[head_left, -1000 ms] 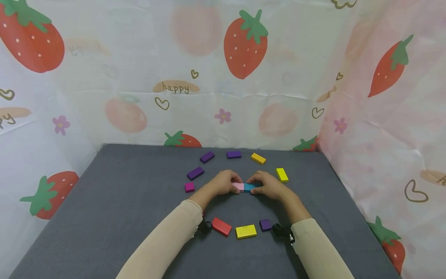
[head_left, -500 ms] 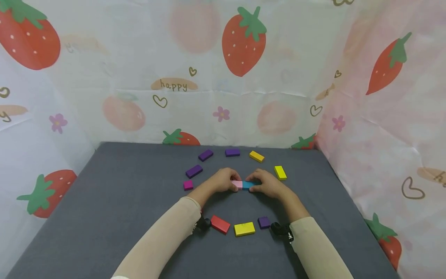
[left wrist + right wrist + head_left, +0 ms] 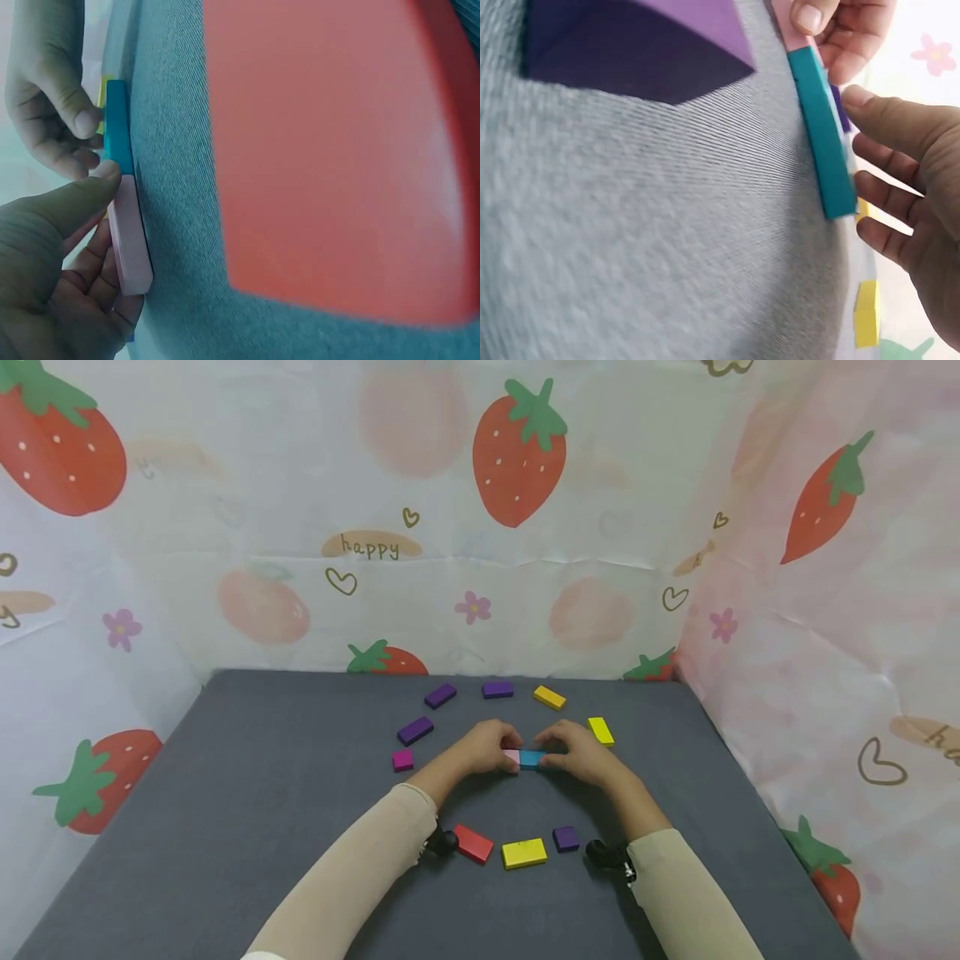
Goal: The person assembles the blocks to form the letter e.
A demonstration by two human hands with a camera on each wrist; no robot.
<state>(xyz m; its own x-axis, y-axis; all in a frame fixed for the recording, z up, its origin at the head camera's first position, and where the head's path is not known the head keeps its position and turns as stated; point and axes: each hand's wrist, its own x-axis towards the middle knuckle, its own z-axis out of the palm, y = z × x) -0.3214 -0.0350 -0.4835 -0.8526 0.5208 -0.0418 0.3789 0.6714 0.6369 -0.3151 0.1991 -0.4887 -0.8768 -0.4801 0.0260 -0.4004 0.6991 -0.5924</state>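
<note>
On the grey table point(image 3: 225, 793), the blue block point(image 3: 530, 759) lies end to end with the pink block point(image 3: 513, 755), more of it showing than half a second ago. The right hand point(image 3: 579, 754) has loosened and let go of blue, which therefore seems set, while the left hand point(image 3: 483, 747) pinches pink.
</note>
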